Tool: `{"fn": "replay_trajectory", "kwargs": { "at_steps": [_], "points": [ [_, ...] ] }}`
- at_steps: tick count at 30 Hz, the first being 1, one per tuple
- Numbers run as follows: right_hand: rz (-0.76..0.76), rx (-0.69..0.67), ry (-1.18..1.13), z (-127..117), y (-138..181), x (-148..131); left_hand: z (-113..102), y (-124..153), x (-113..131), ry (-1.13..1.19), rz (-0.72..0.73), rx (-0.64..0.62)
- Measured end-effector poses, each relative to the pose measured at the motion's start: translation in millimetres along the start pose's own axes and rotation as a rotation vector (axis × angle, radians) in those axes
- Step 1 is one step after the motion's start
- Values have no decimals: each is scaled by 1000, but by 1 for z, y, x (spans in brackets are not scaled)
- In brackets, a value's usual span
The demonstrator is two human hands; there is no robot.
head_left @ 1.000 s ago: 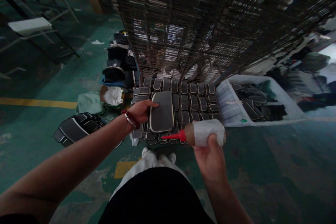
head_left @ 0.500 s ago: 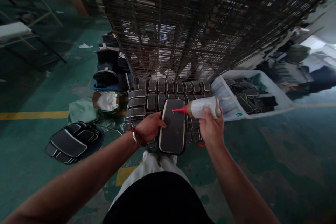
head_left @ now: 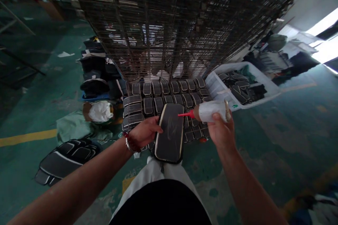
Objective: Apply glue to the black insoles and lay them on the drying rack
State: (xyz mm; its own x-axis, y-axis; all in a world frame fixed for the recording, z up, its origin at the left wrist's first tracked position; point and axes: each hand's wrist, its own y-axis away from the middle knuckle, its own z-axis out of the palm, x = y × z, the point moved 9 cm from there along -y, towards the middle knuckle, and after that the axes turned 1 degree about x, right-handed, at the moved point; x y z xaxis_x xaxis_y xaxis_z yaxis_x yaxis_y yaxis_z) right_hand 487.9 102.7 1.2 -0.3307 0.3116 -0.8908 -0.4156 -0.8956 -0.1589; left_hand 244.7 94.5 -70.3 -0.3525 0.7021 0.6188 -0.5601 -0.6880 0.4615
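My left hand grips the left edge of a dark, rounded rectangular panel with a pale rim, its thumb on the face. Faint whitish smears mark the middle of that panel. In my right hand is a squeeze bottle with a white wrap and a red nozzle, tilted sideways. The nozzle tip points left over the panel's upper right part; whether it touches I cannot tell. Behind the panel, many similar smaller dark pads lie in rows on a wire rack.
A tall wire mesh rack rises directly ahead. To the right stands a white bin of dark pieces. On the left floor are a pile of dark panels, a green sack and stacked black items.
The view has turned to the right. The nozzle has shifted towards the panel's right edge, and whitish smears now show on the panel's middle. Both hands keep their grip.
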Motion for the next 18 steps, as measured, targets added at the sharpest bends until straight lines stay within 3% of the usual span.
{"fn": "replay_trajectory", "kwargs": {
  "at_steps": [3, 6, 9, 13, 18],
  "points": [
    [94, 25, -22, -3, 12, 18, -11, -3, 3, -4, 0, 47],
    [388, 61, -68, -11, 34, 51, -24, -9, 6, 9, 19, 98],
    [579, 248, -231, -35, 49, 69, -38, -18, 3, 38, 6, 152],
    [582, 564, -431, -88, 61, 65, -60, -31, -11, 64, -26, 261],
    [470, 850, -426, -176, 93, 51, -75, -59, -36, 44, -101, 301]
  ]
}}
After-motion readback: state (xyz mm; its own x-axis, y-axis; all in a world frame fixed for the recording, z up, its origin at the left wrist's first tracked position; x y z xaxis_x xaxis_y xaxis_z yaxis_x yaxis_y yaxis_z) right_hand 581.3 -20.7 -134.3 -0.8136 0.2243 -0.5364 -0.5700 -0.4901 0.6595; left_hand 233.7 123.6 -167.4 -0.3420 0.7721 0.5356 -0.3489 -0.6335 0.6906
